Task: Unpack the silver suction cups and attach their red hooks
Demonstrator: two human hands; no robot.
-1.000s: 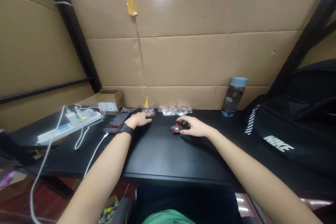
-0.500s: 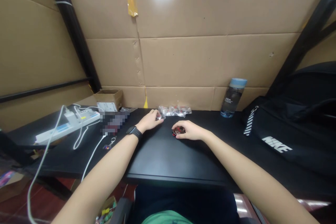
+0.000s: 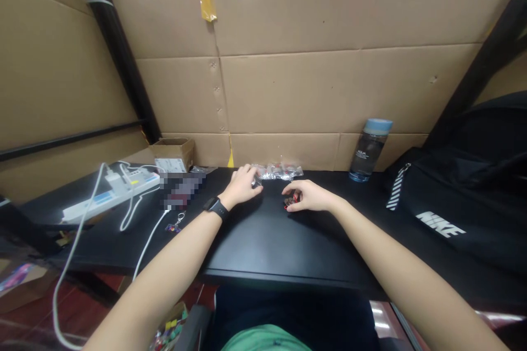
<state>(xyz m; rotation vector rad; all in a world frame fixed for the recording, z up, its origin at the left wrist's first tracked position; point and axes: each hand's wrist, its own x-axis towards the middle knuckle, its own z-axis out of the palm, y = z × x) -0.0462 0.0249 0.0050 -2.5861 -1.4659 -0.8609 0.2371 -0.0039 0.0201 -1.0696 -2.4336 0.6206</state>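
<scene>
My right hand (image 3: pixel 315 196) is curved around a small dark item with red parts (image 3: pixel 293 201), thumb on the near side and fingers on the far side. The item sits at the desk surface, and its exact kind cannot be made out. At the back of the desk, a row of small clear plastic packets (image 3: pixel 282 171) with red bits inside lies against the cardboard. My left hand (image 3: pixel 242 185), with a black watch on its wrist, bends its fingers over a clear packet (image 3: pixel 256 180) at the row's left end. The fingers partly hide this packet.
On the left are a white power strip (image 3: pixel 94 203) with cables, a small cardboard box (image 3: pixel 175 152), a blurred-out object (image 3: pixel 181 189) and a keychain (image 3: pixel 175 225). A water bottle (image 3: pixel 369 151) and a black backpack (image 3: pixel 457 192) stand right. Cardboard (image 3: pixel 288 93) walls the back.
My right hand has shifted slightly right with the dark-and-red item, away from my left hand. The left hand still bends over the packet at the row's end. The view has tilted down a little.
</scene>
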